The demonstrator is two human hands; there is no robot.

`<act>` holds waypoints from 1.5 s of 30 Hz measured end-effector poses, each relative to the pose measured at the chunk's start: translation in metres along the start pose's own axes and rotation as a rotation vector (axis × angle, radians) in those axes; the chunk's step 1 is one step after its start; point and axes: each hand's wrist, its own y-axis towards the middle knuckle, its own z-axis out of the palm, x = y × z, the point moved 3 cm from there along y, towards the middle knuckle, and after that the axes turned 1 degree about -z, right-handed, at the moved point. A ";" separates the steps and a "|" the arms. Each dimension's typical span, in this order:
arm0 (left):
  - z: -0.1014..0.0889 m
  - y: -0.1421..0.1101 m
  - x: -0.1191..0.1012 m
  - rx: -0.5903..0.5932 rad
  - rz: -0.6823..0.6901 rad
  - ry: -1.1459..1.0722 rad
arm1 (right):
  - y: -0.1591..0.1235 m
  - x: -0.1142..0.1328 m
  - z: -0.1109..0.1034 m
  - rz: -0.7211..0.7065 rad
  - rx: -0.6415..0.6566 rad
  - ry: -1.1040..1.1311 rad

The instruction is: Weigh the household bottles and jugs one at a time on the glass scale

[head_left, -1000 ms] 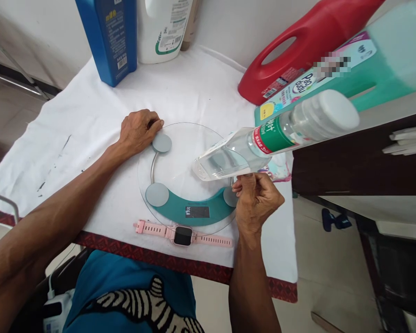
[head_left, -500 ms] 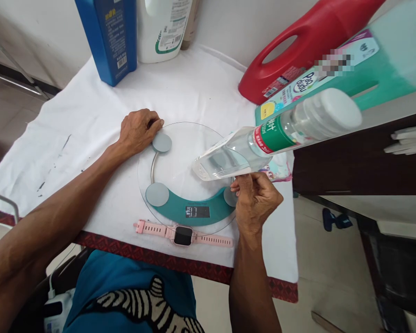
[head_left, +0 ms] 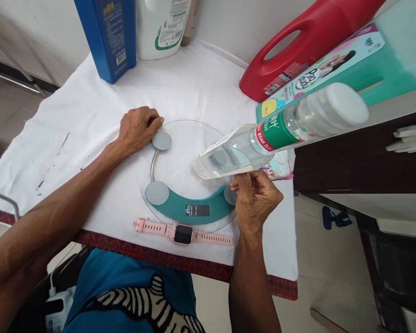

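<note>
A round glass bathroom scale [head_left: 183,212] with a teal band, grey pads and a lit display lies on the white-covered table. My left hand [head_left: 139,127] is curled at its far left rim, thumb on the edge by a pad. At the right rim, my right hand [head_left: 258,199] pinches the glass edge, thumb and finger by another pad. Over the scale rises a clear bottle [head_left: 275,132] with a white cap and a green and red label. A clear, white-edged plastic piece [head_left: 208,166] surrounds its base. A pink smartwatch [head_left: 183,234] lies along the scale's near rim.
A blue bottle [head_left: 114,41] and a white bottle [head_left: 162,32] stand at the back. On the right are a red jug [head_left: 284,60], a green Paodudu bottle [head_left: 364,78] and a colourful soft pack [head_left: 282,167]. The table's dark red edge [head_left: 159,253] runs in front.
Both hands stay at the scale's rim, and the bottle keeps its place on it. The view has shifted very slightly.
</note>
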 end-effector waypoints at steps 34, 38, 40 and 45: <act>0.001 0.000 0.000 0.007 -0.011 -0.025 | 0.000 0.003 0.000 -0.053 0.005 -0.075; 0.000 -0.001 -0.001 0.013 -0.023 -0.045 | -0.001 0.002 0.000 -0.044 0.017 -0.080; 0.000 -0.001 -0.003 0.019 -0.035 -0.032 | -0.001 0.001 0.001 -0.044 0.018 -0.076; -0.003 -0.003 -0.008 0.037 -0.048 -0.004 | -0.001 0.001 0.001 -0.062 0.008 -0.074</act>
